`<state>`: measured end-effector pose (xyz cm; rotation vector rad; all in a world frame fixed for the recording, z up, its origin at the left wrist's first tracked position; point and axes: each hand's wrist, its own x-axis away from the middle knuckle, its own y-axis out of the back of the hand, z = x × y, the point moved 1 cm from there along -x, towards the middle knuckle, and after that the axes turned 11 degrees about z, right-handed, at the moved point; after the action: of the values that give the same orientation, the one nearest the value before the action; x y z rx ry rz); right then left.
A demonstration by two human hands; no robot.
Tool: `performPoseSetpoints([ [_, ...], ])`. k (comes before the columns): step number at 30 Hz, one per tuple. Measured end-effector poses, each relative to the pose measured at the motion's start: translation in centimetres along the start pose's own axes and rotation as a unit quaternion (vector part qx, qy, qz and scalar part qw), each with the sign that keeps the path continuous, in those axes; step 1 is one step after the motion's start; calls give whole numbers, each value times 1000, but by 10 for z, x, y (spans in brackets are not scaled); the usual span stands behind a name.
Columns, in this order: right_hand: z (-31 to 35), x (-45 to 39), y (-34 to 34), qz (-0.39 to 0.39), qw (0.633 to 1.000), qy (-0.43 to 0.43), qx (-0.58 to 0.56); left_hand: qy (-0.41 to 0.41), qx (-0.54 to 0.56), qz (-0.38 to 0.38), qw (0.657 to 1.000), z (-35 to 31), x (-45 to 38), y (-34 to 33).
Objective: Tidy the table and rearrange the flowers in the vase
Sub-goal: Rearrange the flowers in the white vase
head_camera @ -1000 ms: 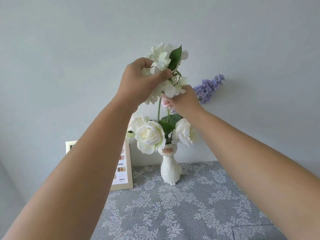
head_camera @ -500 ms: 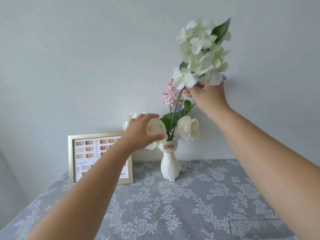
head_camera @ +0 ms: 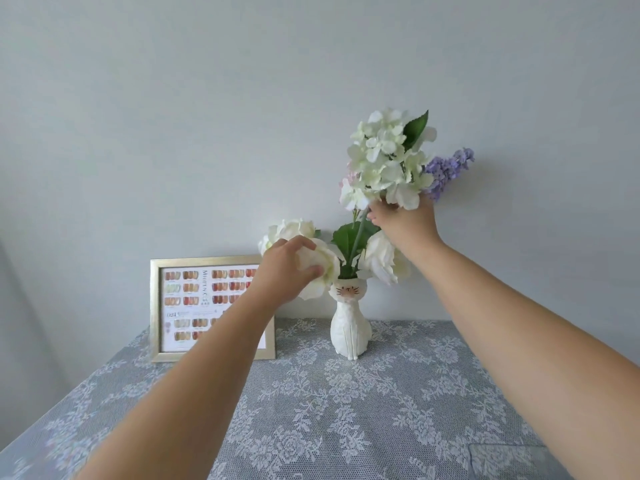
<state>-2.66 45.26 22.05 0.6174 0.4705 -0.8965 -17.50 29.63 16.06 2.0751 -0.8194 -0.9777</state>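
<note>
A white cat-shaped vase [head_camera: 350, 327] stands at the back of the table and holds several flowers. My right hand [head_camera: 405, 223] grips the white hydrangea [head_camera: 388, 157] just under its head, high above the vase, with the stem running down into the vase mouth. My left hand [head_camera: 287, 268] is closed around a white rose [head_camera: 322, 271] at the vase's left side. Another white rose [head_camera: 382, 261] hangs on the right, one more [head_camera: 291, 230] sits behind my left hand. A purple lilac sprig [head_camera: 448, 168] pokes out behind the hydrangea.
A gold picture frame [head_camera: 154, 306] with a colour chart leans against the wall left of the vase. A grey lace tablecloth [head_camera: 346, 417] covers the table. The wall stands close behind the vase.
My left hand left the hydrangea, dropped to the left white rose and closed on it. My right hand swung the hydrangea up and right; the stem stays in the vase.
</note>
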Motion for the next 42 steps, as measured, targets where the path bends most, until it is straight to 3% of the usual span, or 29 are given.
performPoseSetpoints([
  [6, 0, -3, -2, -27, 999, -23, -5, -1, 16, -9, 1000, -2, -3, -1],
  [17, -11, 3, -19, 10, 998, -54, 28, 18, 64, -55, 996, -33, -5, 0],
  [23, 10, -7, -2, -13, 998, 11, 68, 30, 81, -56, 995, -29, -4, -4],
  [33, 11, -7, 2, -25, 997, 29, 61, 36, 107, -45, 993, -19, -1, -4],
  [42, -13, 6, -15, 26, 997, -64, 18, 58, 149, -13, 987, -14, 1, -3],
])
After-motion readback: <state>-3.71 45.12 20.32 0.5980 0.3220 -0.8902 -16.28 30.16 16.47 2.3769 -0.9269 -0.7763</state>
